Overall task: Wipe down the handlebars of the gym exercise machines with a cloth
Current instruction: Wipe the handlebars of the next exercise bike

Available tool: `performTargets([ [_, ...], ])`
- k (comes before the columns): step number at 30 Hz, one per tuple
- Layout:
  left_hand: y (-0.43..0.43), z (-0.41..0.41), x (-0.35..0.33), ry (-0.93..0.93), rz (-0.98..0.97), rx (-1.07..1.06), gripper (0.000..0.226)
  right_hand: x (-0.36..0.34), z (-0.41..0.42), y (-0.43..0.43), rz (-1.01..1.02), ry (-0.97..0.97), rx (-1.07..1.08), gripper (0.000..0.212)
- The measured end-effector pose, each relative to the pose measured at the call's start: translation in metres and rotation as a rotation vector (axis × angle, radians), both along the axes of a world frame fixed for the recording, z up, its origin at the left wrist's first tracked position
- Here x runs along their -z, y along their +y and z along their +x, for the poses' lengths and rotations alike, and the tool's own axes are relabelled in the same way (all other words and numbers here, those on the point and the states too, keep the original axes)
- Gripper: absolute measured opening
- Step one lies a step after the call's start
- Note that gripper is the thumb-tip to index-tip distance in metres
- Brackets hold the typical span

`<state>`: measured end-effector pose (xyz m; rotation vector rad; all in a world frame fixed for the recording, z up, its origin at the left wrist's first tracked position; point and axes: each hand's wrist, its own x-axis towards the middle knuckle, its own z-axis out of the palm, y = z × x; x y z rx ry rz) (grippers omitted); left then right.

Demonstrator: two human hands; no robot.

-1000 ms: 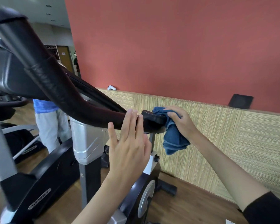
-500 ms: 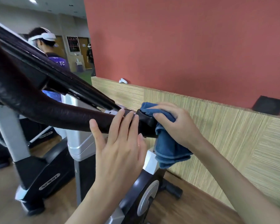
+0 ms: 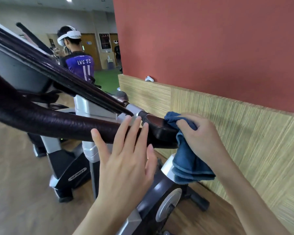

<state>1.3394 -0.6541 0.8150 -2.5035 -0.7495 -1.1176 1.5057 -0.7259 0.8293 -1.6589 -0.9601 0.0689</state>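
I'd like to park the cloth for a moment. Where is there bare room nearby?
The ledge atop the woven wall panel is bare between the white controller and the right hand. The handlebar end is crowded: left hand, blue cloth.

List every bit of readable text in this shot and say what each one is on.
"LVS FC": back of the purple jersey on the person behind the machines.
"11": same jersey, below the letters; partly cut off, so uncertain.
"SPIRIT": oval badge on the exercise bike's dark base; somewhat blurred.
Wall board and blue door sign in the background: too small to read.
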Motion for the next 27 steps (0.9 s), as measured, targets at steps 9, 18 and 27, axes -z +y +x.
performTargets([
  [9,-0.013,0.025,0.009,-0.171,-0.017,-0.104,0.043,0.031,0.016,0.007,0.395,-0.273,-0.242,0.029],
  [18,-0.036,0.074,0.04,-0.247,0.045,-0.27,0.055,0.076,0.072,0.023,0.404,0.094,-0.369,0.024],
  [27,-0.035,0.083,0.051,-0.24,0.041,-0.352,0.059,0.101,0.062,0.008,0.364,0.026,-0.421,0.034],
])
